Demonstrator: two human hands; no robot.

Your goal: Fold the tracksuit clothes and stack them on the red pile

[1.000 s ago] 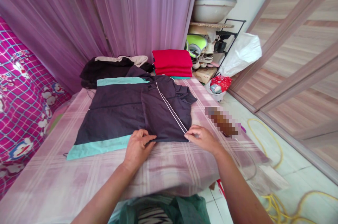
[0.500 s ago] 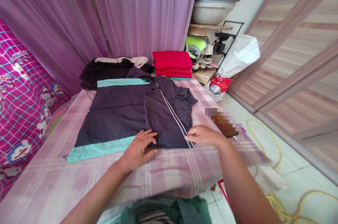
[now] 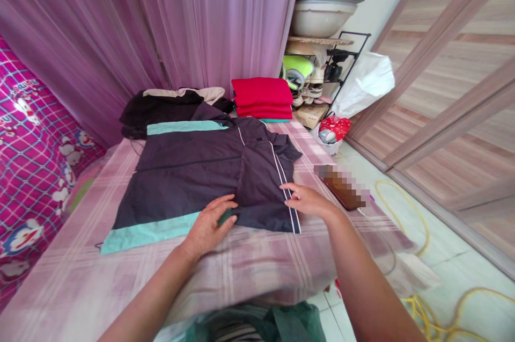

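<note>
A dark jacket (image 3: 181, 170) with pale turquoise bands lies spread out, its collar end to the right. Its near sleeve (image 3: 261, 186), edged with white stripes, is folded back over the body. My left hand (image 3: 211, 224) rests on the jacket's near edge, by the turquoise band, fingers stretched out and thumb apart. At the sleeve's striped edge is my right hand (image 3: 309, 201), index finger and thumb apart, their tips touching the cloth.
A plaid-covered bed (image 3: 257, 261) bears everything. Behind the jacket are folded red clothes (image 3: 261, 94) and a dark clothing pile (image 3: 161, 108). A phone (image 3: 340, 186) with a cable lies at the right edge. Beyond stand a shoe rack (image 3: 341, 81) and bags.
The sleeve has shifted right, its inner fold and striped edge now farther toward the collar end. My right hand's finger and thumb have parted from their pinch on the stripes.
</note>
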